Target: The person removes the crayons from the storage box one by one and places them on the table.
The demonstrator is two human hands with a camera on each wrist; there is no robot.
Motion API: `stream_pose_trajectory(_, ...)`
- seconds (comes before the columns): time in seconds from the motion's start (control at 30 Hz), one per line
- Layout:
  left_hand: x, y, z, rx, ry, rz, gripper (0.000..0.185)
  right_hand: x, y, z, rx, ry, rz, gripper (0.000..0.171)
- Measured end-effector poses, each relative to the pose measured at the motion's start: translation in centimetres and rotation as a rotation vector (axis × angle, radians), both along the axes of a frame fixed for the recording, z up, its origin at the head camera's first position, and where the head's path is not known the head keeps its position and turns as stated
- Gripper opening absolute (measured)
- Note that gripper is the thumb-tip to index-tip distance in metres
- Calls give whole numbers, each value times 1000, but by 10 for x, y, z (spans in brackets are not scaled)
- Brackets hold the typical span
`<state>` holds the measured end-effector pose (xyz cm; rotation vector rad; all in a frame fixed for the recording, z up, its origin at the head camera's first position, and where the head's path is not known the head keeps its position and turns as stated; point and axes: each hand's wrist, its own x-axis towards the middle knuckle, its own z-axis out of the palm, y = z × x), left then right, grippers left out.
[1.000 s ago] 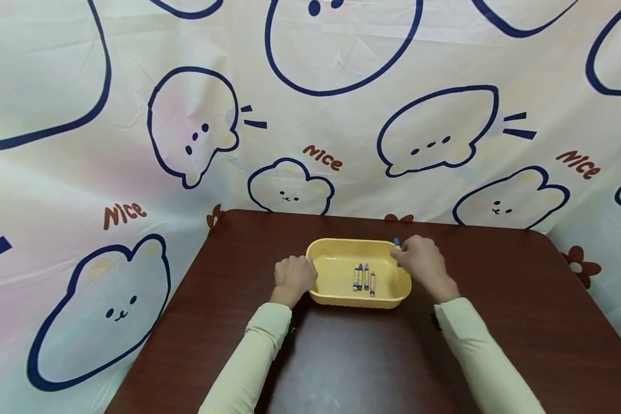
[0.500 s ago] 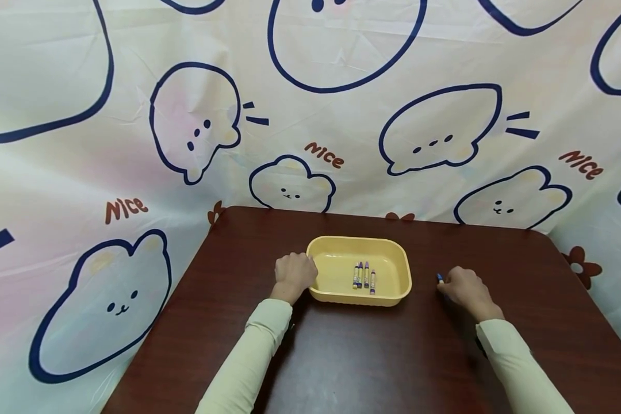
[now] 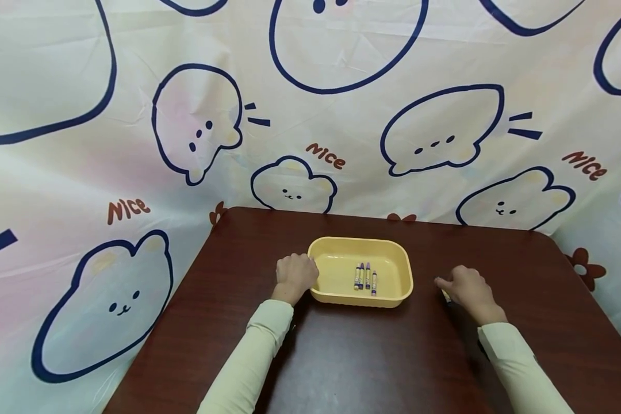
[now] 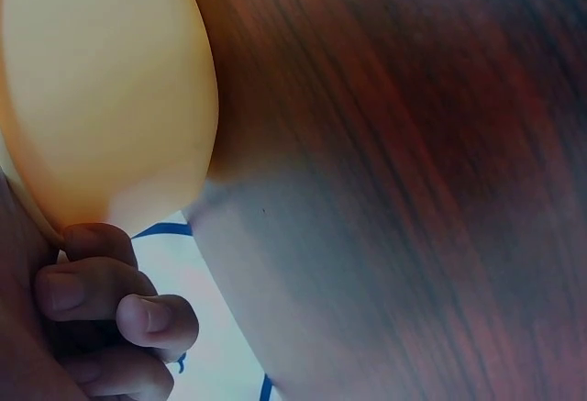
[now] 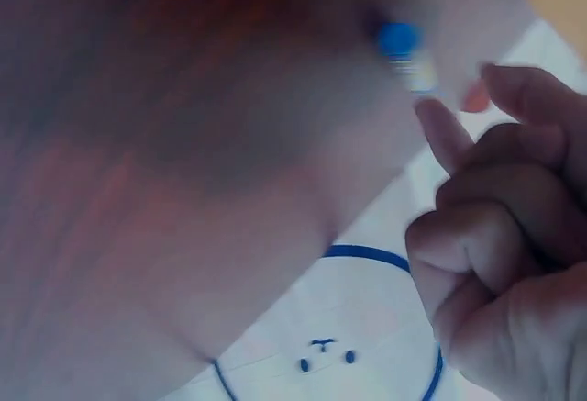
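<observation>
A shallow yellow tray [image 3: 403, 276] sits mid-table and holds three crayons [image 3: 364, 278] lying side by side. My left hand [image 3: 296, 275] grips the tray's left rim. In the left wrist view its fingers [image 4: 101, 295] curl against the tray's outer wall [image 4: 110, 98]. My right hand [image 3: 468, 287] is low over the table, to the right of the tray and apart from it. In the right wrist view a blue-tipped crayon [image 5: 404, 52], blurred, sticks out past the right hand [image 5: 486, 199], pinched at its wrapped end between thumb and index finger.
The dark brown wooden table [image 3: 372, 356] has rounded far corners. A cloth backdrop [image 3: 310, 115] with cartoon animal outlines hangs right behind it and down its left side. Cream sleeves [image 3: 248, 362] cover both forearms.
My right hand took the blue crayon from the tray's far right corner down to the table beside the tray. Its blue tip no longer shows in the head view. My left hand has not moved.
</observation>
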<state>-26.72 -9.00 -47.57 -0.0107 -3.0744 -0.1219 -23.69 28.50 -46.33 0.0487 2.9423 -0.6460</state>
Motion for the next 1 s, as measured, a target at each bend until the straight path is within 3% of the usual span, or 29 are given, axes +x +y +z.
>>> stream_pose_trajectory(0.1, -1, 1, 0, -2, 15, 2, 46, -4, -15, 15, -36, 94, -15, 49)
stream_pose_trajectory(0.17, -2, 1, 0, -6, 15, 4, 47, -6, -29, 27, -55, 125, -26, 43)
stream_pose_trajectory(0.3, -2, 1, 0, -10, 5, -4, 48, -10, -58, 43, -42, 122, -23, 33)
stream_pose_trajectory(0.4, -2, 1, 0, -9, 8, -5, 47, -14, -78, 46, 11, 105, 31, 29)
stream_pose_trajectory(0.5, -2, 1, 1, -6, 16, 3, 46, -18, -97, 41, 72, 91, 113, 29)
stream_pose_trajectory(0.67, -1, 2, -1, -10, 11, 1, 46, -19, -121, 26, 158, 121, 195, 53)
stream_pose_trajectory(0.83, 1, 3, -2, -18, 2, 3, 46, -21, -140, 15, 258, 140, 209, 38)
stream_pose_trajectory(1.0, 1, 2, -2, -16, -6, 7, 47, -26, -147, 4, 283, 88, 185, 25)
